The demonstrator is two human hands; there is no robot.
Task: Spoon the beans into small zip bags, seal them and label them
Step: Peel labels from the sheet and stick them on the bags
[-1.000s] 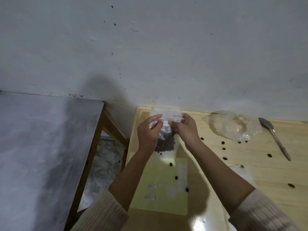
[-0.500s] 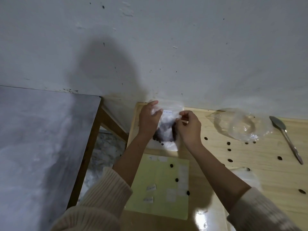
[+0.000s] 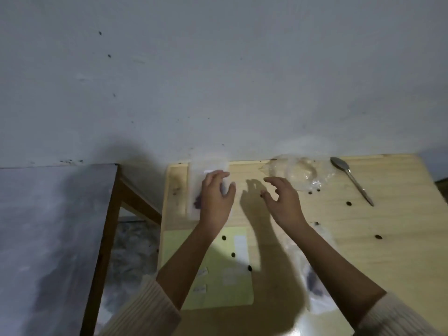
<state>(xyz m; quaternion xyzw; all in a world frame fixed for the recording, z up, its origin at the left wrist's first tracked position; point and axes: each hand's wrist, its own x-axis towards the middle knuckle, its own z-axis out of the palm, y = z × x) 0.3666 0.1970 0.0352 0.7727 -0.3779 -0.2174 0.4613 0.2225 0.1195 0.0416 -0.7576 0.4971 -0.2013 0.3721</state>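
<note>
A second ago both hands held the small clear zip bag of dark beans (image 3: 196, 190) up in the air and pinched its top. Now the bag lies flat on the light wooden table (image 3: 400, 238), in the far left corner, right by the wall.

The left hand (image 3: 215, 202) rests on the bag with flat fingers and presses it down. It is not gripping it. The right hand (image 3: 283, 202) has let go. It hangs just above the table with its fingers spread and holds nothing.

A small white label (image 3: 209, 171) shows near the top of the bag, so this bag looks filled, closed and labelled. I think it is done and is being put away.

Another filled clear bag (image 3: 315, 289) lies near the right arm. The yellow-green sheet of white stickers (image 3: 218, 270) lies in front. The metal spoon (image 3: 351, 180) and the big crumpled clear bag (image 3: 298, 170) are at the back right. Loose dark beans (image 3: 348, 203) are scattered on the table, so there may be more to pick up.
</note>
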